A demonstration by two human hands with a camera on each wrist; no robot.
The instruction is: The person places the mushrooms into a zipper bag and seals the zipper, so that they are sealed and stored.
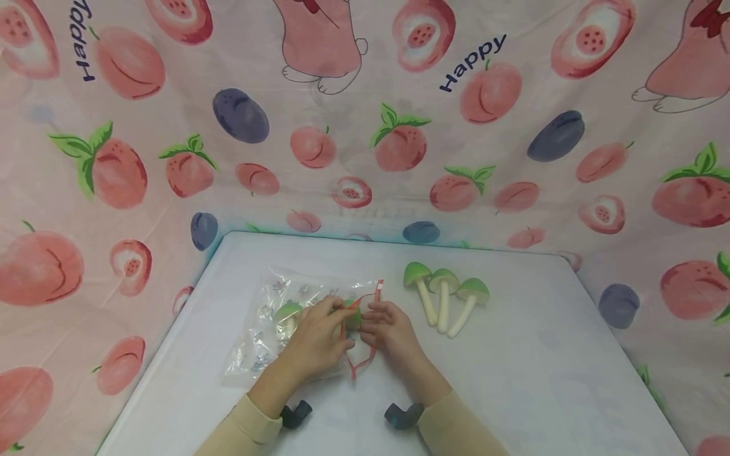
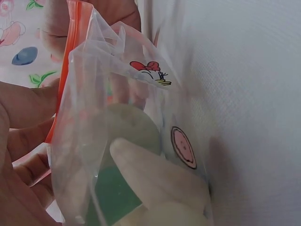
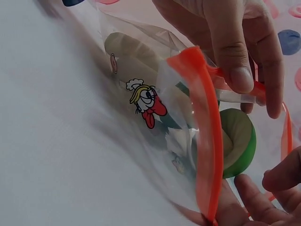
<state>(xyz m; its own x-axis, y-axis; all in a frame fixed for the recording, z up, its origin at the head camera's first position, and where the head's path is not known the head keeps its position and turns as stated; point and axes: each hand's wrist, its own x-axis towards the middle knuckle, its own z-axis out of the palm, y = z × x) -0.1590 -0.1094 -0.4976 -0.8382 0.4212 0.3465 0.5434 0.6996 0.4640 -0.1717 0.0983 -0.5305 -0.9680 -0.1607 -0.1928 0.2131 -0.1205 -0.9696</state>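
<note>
A clear zip bag (image 1: 251, 342) with an orange zip edge and cartoon prints lies on the white table. My left hand (image 1: 319, 332) pinches the bag's zip edge, holding its mouth apart. Inside the bag are toy mushrooms with green caps and pale stems, one cap (image 1: 288, 311) showing left of the hand. Another green mushroom cap (image 3: 242, 143) shows at the bag's mouth, between the two hands. My right hand (image 1: 390, 329) is at the mouth, its fingers loosely bent, with fingertips (image 3: 243, 182) right at the cap's lower edge.
Three more green-capped mushrooms (image 1: 443, 304) lie side by side on the table, right of the bag and beyond my right hand. The white table (image 1: 542, 354) meets a fruit-patterned cloth (image 1: 371, 209) at the back and sides.
</note>
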